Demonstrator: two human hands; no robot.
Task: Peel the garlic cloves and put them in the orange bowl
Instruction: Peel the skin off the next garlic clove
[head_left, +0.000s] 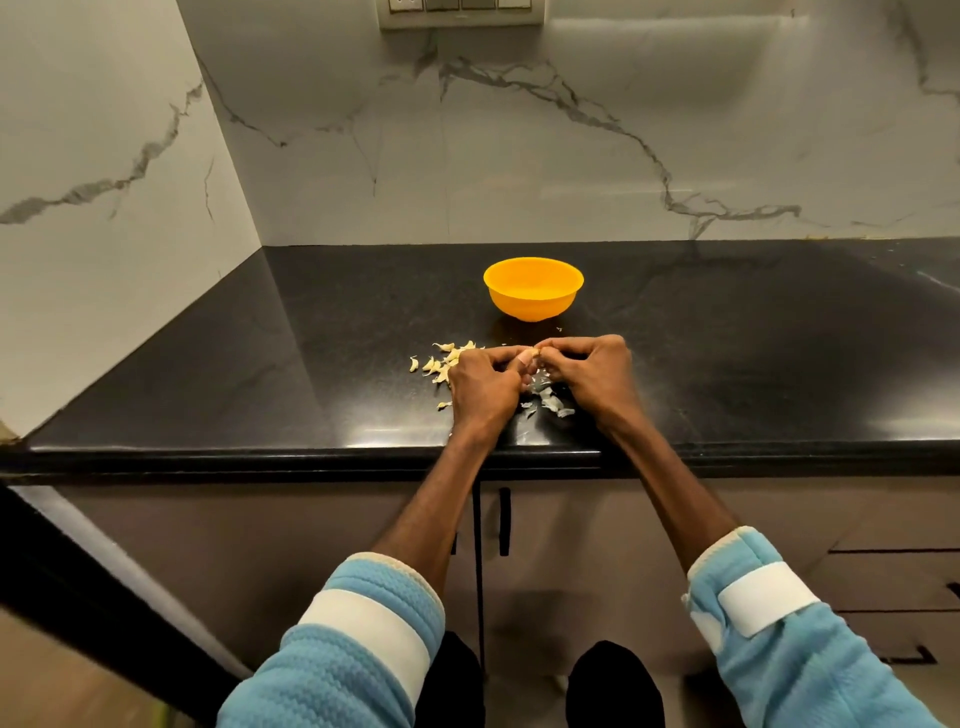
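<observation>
1. Near the front edge of the glossy black stone worktop (727, 353), the left hand (483, 382) and right hand (592, 371) meet knuckles up, with their fingertips together.
2. Curled fingers (506, 356) of both hands pinch one small pale garlic clove (531, 356) between them, held just above the worktop.
3. Only a pale end of the clove shows, so which way its long axis runs cannot be told.
4. A round orange plastic bowl (533, 304) stands upright beyond the hands, near them but apart.
5. A loose heap of cream-coloured unpeeled cloves (441, 364) lies just beside the left hand, on its outer side.
6. Thin whitish scraps of peel (550, 402) lie on the worktop between the two wrists.
7. Both forearms wear light blue quilted sleeves (363, 639) with white bands.
</observation>
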